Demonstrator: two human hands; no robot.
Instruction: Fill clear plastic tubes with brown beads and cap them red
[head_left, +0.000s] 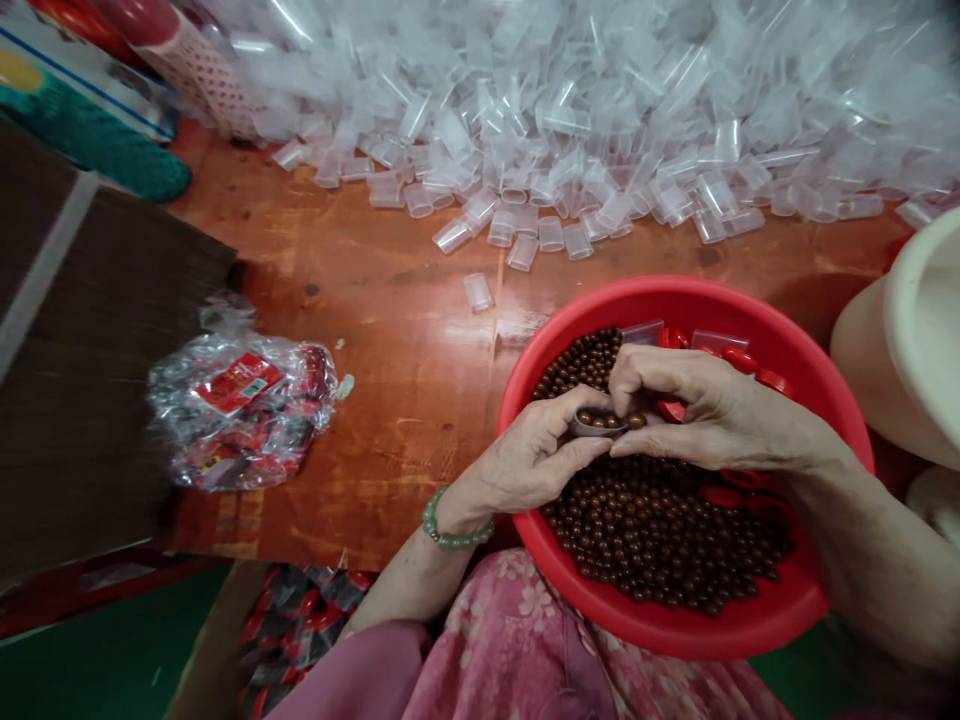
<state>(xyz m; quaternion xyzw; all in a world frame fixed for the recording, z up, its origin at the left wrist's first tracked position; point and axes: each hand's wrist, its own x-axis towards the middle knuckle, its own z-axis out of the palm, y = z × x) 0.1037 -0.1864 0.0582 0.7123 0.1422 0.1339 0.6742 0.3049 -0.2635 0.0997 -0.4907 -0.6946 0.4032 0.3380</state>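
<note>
Over a red basin point(686, 640), my left hand point(525, 455) is closed round a small clear plastic container point(598, 431) with brown balls in its mouth. My right hand point(705, 405) meets it from the other side, fingers closed in a pinch at the opening. Between those fingers a brown ball point(636, 421) shows. Below both hands lies a heap of shiny brown balls point(667, 530) in the basin. Red caps point(772, 381) and clear container pieces point(718, 342) lie at its far side, partly hidden by my right hand.
A large pile of clear plastic containers point(540, 130) covers the back of the wooden table point(390, 330). One loose container point(478, 292) lies before it. At left sits a plastic bag of red-capped pieces point(244, 410). A cream bucket point(870, 340) stands right of the basin.
</note>
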